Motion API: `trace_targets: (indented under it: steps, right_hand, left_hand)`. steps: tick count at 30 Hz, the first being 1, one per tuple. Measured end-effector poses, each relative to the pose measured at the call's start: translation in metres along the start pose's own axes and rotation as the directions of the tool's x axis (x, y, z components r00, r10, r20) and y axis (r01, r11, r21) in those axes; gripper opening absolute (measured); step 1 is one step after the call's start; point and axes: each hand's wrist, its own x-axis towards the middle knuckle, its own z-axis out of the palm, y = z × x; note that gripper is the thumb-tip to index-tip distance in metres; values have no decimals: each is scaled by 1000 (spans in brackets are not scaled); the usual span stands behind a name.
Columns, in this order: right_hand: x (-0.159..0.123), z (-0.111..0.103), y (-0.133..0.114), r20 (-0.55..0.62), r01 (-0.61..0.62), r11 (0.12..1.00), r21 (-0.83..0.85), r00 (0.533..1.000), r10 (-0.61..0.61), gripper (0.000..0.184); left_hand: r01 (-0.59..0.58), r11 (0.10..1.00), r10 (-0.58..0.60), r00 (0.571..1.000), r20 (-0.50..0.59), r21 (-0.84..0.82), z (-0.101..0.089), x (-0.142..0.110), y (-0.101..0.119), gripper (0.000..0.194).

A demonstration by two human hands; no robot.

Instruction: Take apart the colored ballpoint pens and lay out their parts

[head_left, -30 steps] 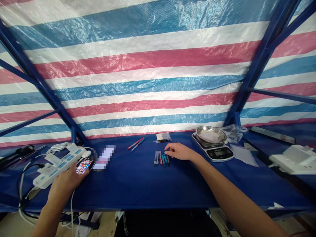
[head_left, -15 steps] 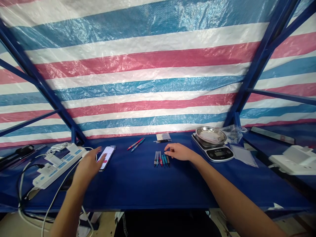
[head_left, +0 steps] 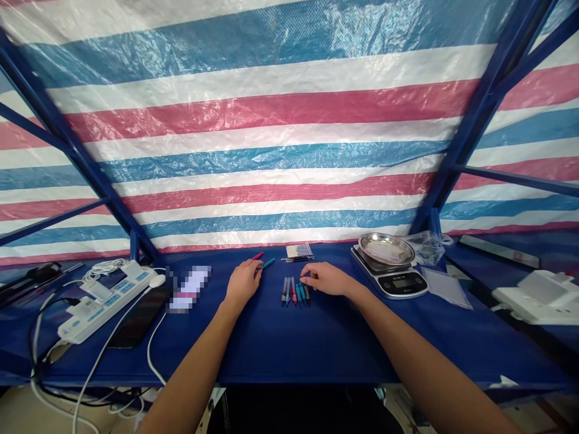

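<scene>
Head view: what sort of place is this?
Probably a makeshift workstation, judging by the striped plastic sheeting as a backdrop, the digital scale and the power strip.

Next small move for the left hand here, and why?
Probably close the left hand around the red pen and teal pen: it lies over their near ends, with only the far ends showing, so contact can't be confirmed. The right hand is at the row of pens, leaving the left better placed for this.
</scene>
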Motion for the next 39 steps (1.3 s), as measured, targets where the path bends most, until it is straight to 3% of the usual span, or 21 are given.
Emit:
trace_targets:
  steps: [4, 8, 11, 16, 19, 22, 23, 26, 29, 32, 36, 39]
  right_hand:
    - [7, 15, -8, -197, 49, 991, 126, 980, -23, 45]
    - [12, 29, -19, -210, 116, 961, 253, 976, -62, 41]
    - [11, 29, -24, -227, 104, 948, 302, 973, -34, 41]
    - [10, 25, -19, -195, 40, 928, 369, 980, 35, 45]
    - [11, 27, -13, -214, 88, 919, 384, 977, -5, 35]
    - [13, 29, -7, -237, 140, 918, 372, 970, -51, 77]
    - [13, 29, -6, -220, 130, 917, 377, 974, -47, 76]
    - [14, 29, -4, -151, 81, 914, 398, 988, -22, 38]
    - [15, 29, -2, -200, 116, 922, 370, 979, -44, 30]
    - [16, 29, 0, -250, 150, 906, 397, 967, -50, 53]
    - [15, 27, -3, -128, 84, 880, 468, 991, -26, 36]
    - [15, 21, -4, -200, 139, 891, 432, 978, -56, 29]
  left_hand:
    - [-170, 974, 175, 984, 21, -150, -2, -11, 20, 29]
    - [-306, 894, 322, 947, -6, -328, -4, -16, 46, 31]
    - [-293, 893, 307, 952, -15, -341, -4, -18, 52, 30]
    - [-221, 920, 239, 971, 16, -323, -1, -16, 39, 27]
    - [-210, 922, 229, 973, 20, -324, 1, -15, 33, 28]
    - [-199, 924, 217, 976, 20, -326, 2, -15, 30, 30]
    - [-200, 923, 220, 975, 22, -328, 3, -14, 29, 31]
    - [-211, 921, 233, 972, 27, -328, 3, -14, 28, 32]
    - [-204, 924, 226, 974, 30, -324, 4, -14, 26, 32]
    - [-196, 924, 218, 975, 32, -329, 4, -15, 26, 32]
    - [-201, 921, 228, 973, 44, -334, 2, -16, 28, 33]
    - [-193, 926, 229, 970, 77, -325, -1, -16, 31, 34]
